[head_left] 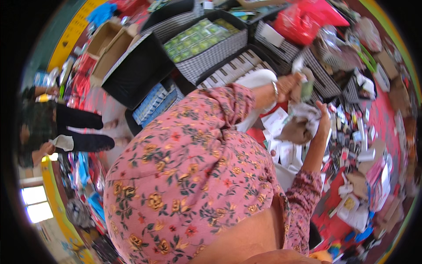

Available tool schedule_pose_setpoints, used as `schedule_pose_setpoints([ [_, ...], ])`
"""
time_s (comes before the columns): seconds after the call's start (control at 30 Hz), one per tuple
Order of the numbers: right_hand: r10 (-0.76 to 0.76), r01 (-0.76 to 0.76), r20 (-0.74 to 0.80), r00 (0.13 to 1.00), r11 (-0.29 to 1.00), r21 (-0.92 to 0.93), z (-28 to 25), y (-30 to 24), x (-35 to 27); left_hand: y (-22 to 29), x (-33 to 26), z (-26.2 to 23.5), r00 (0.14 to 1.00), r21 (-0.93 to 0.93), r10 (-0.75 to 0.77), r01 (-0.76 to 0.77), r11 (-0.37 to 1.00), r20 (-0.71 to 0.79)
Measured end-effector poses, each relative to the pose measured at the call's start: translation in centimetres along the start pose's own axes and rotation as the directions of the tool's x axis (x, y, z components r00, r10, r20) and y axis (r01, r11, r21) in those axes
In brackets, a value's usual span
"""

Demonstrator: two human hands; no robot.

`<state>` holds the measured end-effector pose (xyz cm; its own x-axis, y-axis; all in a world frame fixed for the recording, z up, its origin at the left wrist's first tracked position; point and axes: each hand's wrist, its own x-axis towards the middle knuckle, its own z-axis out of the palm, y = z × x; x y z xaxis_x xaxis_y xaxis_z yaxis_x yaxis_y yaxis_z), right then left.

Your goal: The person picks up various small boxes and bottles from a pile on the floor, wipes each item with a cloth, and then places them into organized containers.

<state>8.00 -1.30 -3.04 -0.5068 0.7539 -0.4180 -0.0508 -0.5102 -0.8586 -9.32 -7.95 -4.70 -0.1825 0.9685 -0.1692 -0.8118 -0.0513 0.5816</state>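
Note:
My left hand (289, 86), with a bracelet at its wrist, is closed around a small, blurred greenish and beige item (306, 86). To its lower right, my right hand (324, 115) grips a crumpled grey-brown cloth (300, 127); most of its fingers are hidden behind the cloth. Both hands are close together over white printed papers (276, 121). Beyond my left arm stands a grey checked storage box (213, 57) filled with green packs (193, 42). A similar box nearer me holds rows of white and brown packs (231, 70).
A black open box (138, 70) and blue-white packs (154, 103) stand at the left. Red plastic bags (303, 20) lie at the far side. Many small items (351, 132) cover the red floor at right. Another person (52, 127) stands at left, holding a pale cloth (63, 143).

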Motion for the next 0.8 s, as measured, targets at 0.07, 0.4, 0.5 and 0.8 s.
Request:
schedule_pose_setpoints([
  [0.07, -0.098, 0.080, 0.051, 0.994, 0.956, 0.283, -2.5, 0.6, 0.5, 1.9, -0.2, -0.9, 0.980, 0.166, -0.118, 0.144, 0.976, -0.160],
  [0.4, -0.120, 0.160, -0.105, 0.987, 0.763, 0.626, -7.9, 1.2, 7.8, 2.7, -4.0, 1.2, 0.946, -0.037, -0.288, 0.297, 0.954, 0.149],
  [0.5, -0.067, 0.066, -0.021, 0.998, 0.807, 0.587, -10.7, 1.6, 8.0, -0.7, -3.3, 0.2, 0.876, 0.012, -0.439, 0.446, 0.895, 0.202],
  [0.8, -0.039, -0.011, 0.147, 0.988, 0.946, 0.323, -6.3, 0.4, 3.7, -0.6, -4.0, 1.6, 0.979, 0.297, -0.205, 0.195, 0.935, 0.005],
])
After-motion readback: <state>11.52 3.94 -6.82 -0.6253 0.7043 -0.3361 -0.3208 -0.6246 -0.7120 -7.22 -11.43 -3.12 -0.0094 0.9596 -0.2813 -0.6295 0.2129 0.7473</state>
